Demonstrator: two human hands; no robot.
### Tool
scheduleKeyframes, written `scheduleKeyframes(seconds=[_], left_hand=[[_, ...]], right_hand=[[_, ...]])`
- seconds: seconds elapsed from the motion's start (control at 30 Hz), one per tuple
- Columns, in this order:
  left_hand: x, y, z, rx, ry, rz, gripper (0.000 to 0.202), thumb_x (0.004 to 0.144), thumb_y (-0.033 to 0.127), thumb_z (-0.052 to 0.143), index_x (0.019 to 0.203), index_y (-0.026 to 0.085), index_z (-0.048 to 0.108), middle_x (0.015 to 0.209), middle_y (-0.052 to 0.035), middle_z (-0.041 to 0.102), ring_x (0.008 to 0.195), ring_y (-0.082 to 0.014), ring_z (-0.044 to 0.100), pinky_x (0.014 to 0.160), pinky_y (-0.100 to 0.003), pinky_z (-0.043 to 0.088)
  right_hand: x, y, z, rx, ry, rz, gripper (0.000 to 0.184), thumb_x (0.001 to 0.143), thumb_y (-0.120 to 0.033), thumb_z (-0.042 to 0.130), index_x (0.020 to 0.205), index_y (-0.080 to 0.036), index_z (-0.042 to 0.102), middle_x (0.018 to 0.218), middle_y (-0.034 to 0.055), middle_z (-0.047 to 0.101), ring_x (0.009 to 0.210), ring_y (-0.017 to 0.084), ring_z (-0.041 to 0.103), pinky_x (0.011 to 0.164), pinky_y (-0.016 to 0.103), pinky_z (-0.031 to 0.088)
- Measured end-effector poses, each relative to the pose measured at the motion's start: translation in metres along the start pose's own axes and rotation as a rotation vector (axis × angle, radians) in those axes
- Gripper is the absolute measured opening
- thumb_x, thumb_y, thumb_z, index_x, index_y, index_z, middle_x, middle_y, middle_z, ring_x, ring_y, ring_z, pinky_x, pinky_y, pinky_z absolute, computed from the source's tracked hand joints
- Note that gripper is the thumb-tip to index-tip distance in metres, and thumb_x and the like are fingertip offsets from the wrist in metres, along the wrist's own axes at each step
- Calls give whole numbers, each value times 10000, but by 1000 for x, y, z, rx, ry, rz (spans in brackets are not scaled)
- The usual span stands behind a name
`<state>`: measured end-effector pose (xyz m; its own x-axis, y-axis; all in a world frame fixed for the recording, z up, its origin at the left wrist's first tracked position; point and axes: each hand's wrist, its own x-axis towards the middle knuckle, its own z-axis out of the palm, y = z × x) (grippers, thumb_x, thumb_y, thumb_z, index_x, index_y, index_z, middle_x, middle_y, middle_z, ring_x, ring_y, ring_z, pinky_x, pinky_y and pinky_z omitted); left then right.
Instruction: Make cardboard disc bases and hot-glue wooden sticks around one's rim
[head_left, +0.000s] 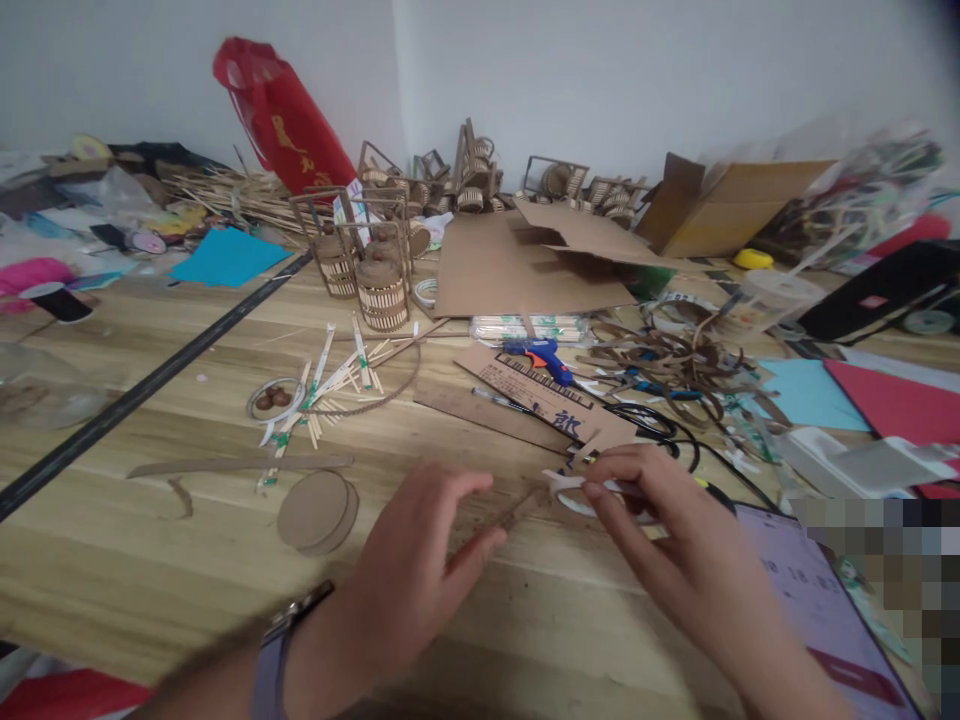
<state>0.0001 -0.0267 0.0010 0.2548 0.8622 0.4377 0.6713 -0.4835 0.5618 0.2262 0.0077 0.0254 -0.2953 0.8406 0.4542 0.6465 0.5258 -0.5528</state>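
My left hand [420, 560] is held over the wooden table, thumb and fingers apart with nothing between them. To its left lie two overlapping round cardboard discs [311, 510]. A long cardboard strip [240, 465] rests just behind the discs. My right hand [675, 550] is pinched, thumb against index finger, on the end of a whitish piece of tape [559, 482]. A tape roll [577, 502] sits under those fingers, partly hidden by them. Between my hands, a small dark scrap [517, 512] is on the tabletop.
Behind my hands are a blue glue gun [555, 362], printed cardboard [536, 400] and a pen [504, 401]. Small slatted baskets [381, 295] stand farther back, beside a cardboard sheet [487, 265]. Thin sticks [322, 425] and a ring holding brown beads [273, 399] lie left; a phone [810, 600] right.
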Motion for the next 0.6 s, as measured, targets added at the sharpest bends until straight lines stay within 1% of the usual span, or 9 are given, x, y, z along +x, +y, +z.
scheduleKeyframes(seconds=[0.1, 0.13, 0.17, 0.23, 0.3, 0.37, 0.47, 0.53, 0.6], left_hand=[[-9, -7, 10, 244, -349, 74, 14, 881, 187, 605, 893, 181, 602, 898, -58, 649, 865, -246, 595, 773, -384, 494], [-13, -11, 15, 296, -439, 85, 44, 872, 141, 596, 842, 173, 604, 857, -57, 643, 835, -245, 590, 752, -378, 490], [-18, -15, 19, 325, -468, 92, 95, 866, 93, 570, 823, 172, 602, 835, -54, 637, 816, -240, 585, 741, -370, 485], [-27, -24, 24, 335, -443, 85, 187, 867, 34, 498, 808, 183, 592, 840, -39, 627, 787, -220, 571, 733, -352, 474], [-33, -30, 24, 350, -439, 92, 243, 850, -10, 454, 797, 185, 588, 837, -34, 621, 770, -216, 561, 714, -343, 468], [-34, -32, 20, 346, -468, 131, 252, 843, -23, 450, 785, 179, 589, 825, -36, 621, 769, -216, 556, 697, -337, 463], [-32, -27, 13, 290, -509, 175, 207, 867, 9, 485, 795, 171, 593, 835, -32, 622, 787, -213, 547, 700, -334, 460], [-29, -23, 11, 242, -541, 169, 161, 888, 46, 515, 825, 169, 597, 864, -27, 623, 812, -210, 540, 719, -333, 462], [-28, -19, 13, 204, -587, 160, 120, 903, 81, 535, 856, 167, 604, 901, -27, 624, 850, -206, 538, 753, -333, 467]], right_hand=[[2, 8, -17, 83, -100, 160, 131, 877, -342, 555, 809, -245, 611, 721, 27, 627, 582, 162, 554, 463, 257, 409], [2, 10, -21, 111, -127, 197, 156, 871, -372, 559, 799, -245, 616, 696, 26, 625, 576, 166, 552, 439, 253, 392], [2, 11, -25, 136, -153, 224, 172, 864, -389, 562, 788, -246, 619, 674, 25, 621, 571, 169, 549, 422, 249, 381], [1, 11, -31, 181, -211, 249, 172, 853, -389, 569, 767, -250, 619, 628, 16, 604, 531, 161, 526, 393, 241, 365], [-2, 7, -34, 222, -274, 247, 160, 850, -363, 572, 743, -253, 617, 579, 1, 578, 472, 144, 489, 365, 232, 350], [-6, 0, -34, 273, -366, 248, 158, 844, -340, 579, 719, -253, 618, 545, -8, 562, 444, 134, 470, 355, 224, 337], [-11, -16, -24, 358, -587, 337, 129, 825, -304, 591, 713, -247, 615, 557, -14, 556, 461, 121, 454, 366, 211, 318], [-12, -26, -13, 383, -742, 457, 83, 798, -253, 584, 720, -234, 605, 556, -33, 513, 473, 106, 411, 382, 203, 289], [-11, -32, 1, 370, -844, 568, 59, 774, -192, 560, 727, -215, 588, 549, -55, 456, 493, 95, 373, 413, 202, 261]])
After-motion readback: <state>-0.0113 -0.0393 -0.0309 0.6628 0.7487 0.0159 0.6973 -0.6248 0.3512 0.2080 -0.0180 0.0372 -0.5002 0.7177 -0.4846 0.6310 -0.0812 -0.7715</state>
